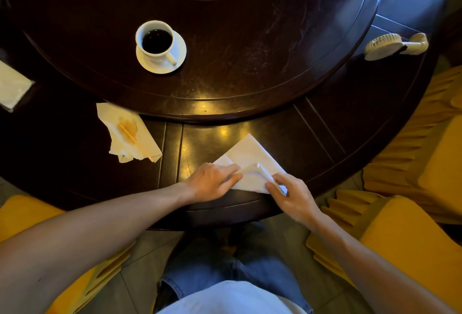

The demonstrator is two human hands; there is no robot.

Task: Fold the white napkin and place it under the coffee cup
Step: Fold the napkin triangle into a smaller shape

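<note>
The white napkin (250, 156) lies on the dark round table (250, 63) near its front edge, one corner pointing away from me. My left hand (212, 182) rests flat on its left part, fingers pressing the paper down. My right hand (290, 195) pinches the napkin's near right corner, and a raised fold runs between the two hands. The white coffee cup (157, 42), full of dark coffee, stands on its white saucer (180, 48) on the inner raised disc of the table, far left of the napkin.
A crumpled stained napkin (125, 133) with a wooden stir stick (136, 142) lies at the left. A white tissue pack (12, 87) sits at the left edge, a small hand fan (395, 46) at the right edge. Yellow chairs (412, 238) flank me.
</note>
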